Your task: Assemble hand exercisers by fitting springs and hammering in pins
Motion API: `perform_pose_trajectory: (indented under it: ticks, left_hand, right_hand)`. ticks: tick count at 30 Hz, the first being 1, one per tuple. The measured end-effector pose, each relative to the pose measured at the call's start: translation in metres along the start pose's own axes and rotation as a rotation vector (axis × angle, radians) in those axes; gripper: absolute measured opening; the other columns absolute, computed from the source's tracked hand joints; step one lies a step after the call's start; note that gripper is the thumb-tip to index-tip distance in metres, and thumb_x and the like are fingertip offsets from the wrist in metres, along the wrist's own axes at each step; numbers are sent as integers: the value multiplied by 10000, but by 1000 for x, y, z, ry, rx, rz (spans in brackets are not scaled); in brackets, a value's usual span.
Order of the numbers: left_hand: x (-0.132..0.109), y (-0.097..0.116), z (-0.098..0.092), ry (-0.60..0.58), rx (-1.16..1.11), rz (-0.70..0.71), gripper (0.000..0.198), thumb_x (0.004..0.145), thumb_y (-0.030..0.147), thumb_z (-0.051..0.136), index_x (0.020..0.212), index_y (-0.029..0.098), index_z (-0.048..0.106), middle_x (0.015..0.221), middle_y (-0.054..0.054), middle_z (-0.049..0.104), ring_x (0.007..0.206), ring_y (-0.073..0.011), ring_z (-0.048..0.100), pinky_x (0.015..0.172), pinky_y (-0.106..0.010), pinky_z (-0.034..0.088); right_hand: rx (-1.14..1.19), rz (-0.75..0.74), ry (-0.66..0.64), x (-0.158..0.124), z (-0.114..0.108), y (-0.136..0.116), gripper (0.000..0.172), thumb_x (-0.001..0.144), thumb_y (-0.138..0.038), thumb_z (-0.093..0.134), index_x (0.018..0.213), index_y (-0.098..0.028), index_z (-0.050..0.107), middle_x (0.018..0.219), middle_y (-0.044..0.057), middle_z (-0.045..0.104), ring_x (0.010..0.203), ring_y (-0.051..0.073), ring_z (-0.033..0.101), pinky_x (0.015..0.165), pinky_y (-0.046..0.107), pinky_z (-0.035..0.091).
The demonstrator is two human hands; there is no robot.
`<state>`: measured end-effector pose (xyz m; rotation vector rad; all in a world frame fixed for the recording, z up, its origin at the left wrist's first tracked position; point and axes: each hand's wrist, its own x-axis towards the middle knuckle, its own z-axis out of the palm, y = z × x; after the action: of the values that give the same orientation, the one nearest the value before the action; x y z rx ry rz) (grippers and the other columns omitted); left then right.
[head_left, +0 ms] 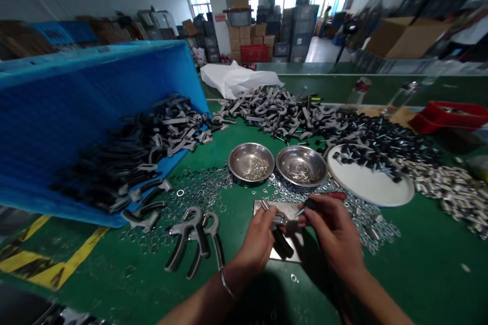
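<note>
My left hand (259,238) is closed around a grey and black hand gripper (281,246), whose coil spring (264,205) pokes out above the fingers. Facing it, my right hand (335,228) pinches a black-knobbed screw (305,207), its metal shank pointing at the hand gripper's grey end. A thin red piece (337,196) shows behind the right fingers; I cannot tell what it is. Both hands are over a flat metal plate (259,208). Left of my left hand, finished-looking hand grippers with springs (194,231) lie on the green table (236,208).
Two steel bowls (233,162) of small metal parts stand beyond the plate. Washers and nuts are scattered around them. At left a blue crate (95,61) lies on its side with handles spilling out. A white plate (366,195) of knobbed screws and a red bin (434,117) are at right.
</note>
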<state>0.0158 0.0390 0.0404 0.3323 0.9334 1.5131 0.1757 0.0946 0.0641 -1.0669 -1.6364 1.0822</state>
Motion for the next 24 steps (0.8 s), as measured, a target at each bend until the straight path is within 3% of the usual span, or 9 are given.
perform_pose_trajectory:
  ticks: [2, 5, 9, 13, 16, 18, 21, 22, 24]
  left_hand:
    - [-10, 0, 6, -54, -23, 0, 313, 860, 463, 671, 956, 174, 600, 873, -34, 636, 781, -164, 607, 768, -294, 465]
    - [-24, 5, 6, -68, -21, 30, 338, 879, 477, 646, 1019, 175, 588, 937, -48, 654, 845, -174, 622, 813, -295, 465]
    - [-36, 13, -5, -23, 135, 117, 336, 919, 504, 575, 975, 173, 566, 928, -41, 638, 826, -160, 598, 785, -276, 464]
    - [-46, 23, -9, -104, 429, 118, 363, 936, 535, 518, 975, 176, 563, 873, -20, 601, 792, -155, 563, 754, -271, 460]
    - [-52, 32, -6, -147, 642, 196, 311, 958, 484, 491, 994, 181, 551, 892, -17, 594, 825, -160, 550, 779, -277, 446]
    - [-55, 35, -6, -148, 789, 284, 270, 968, 442, 480, 1002, 182, 541, 913, -25, 598, 854, -168, 549, 806, -292, 435]
    - [-56, 36, -9, -143, 936, 381, 224, 973, 396, 468, 986, 180, 525, 914, -33, 597, 845, -174, 543, 806, -309, 426]
    - [-56, 37, -11, -140, 949, 388, 215, 972, 388, 465, 976, 181, 523, 904, -32, 594, 834, -173, 541, 799, -309, 427]
    - [-57, 40, -13, -140, 932, 360, 203, 967, 379, 466, 962, 184, 523, 889, -29, 593, 831, -173, 543, 792, -303, 432]
  right_hand:
    - [-51, -95, 30, -26, 25, -5, 266, 937, -313, 618, 1193, -276, 554, 1054, 51, 692, 853, 191, 707, 791, 356, 584]
    - [-243, -288, 14, -41, 38, -1, 236, 949, -262, 592, 1183, -257, 564, 1083, 75, 671, 974, 225, 669, 868, 397, 554]
    - [-409, -353, -134, -49, 25, -2, 197, 965, -256, 562, 1161, -242, 555, 1045, 77, 662, 943, 231, 653, 831, 384, 547]
    - [-474, -459, -228, -53, 8, -9, 219, 966, -222, 546, 1184, -237, 539, 1057, 83, 668, 959, 240, 645, 849, 402, 535]
    - [-431, -573, -303, -55, 5, -13, 249, 960, -208, 548, 1205, -248, 539, 1088, 93, 671, 1009, 253, 635, 886, 426, 524]
    - [-321, -461, -335, -60, 9, -16, 187, 961, -238, 557, 1147, -249, 541, 1022, 76, 675, 932, 234, 654, 811, 387, 547]
    - [-70, -106, -363, -68, 21, -19, 84, 993, -303, 503, 1045, -249, 466, 764, -14, 624, 586, 159, 616, 526, 271, 512]
    - [-35, -50, -362, -70, 25, -19, 82, 1000, -308, 486, 1044, -249, 450, 743, -25, 613, 550, 149, 600, 496, 257, 494]
    - [-89, -131, -370, -68, 27, -18, 107, 991, -295, 488, 1082, -239, 475, 830, 21, 652, 665, 176, 648, 587, 290, 529]
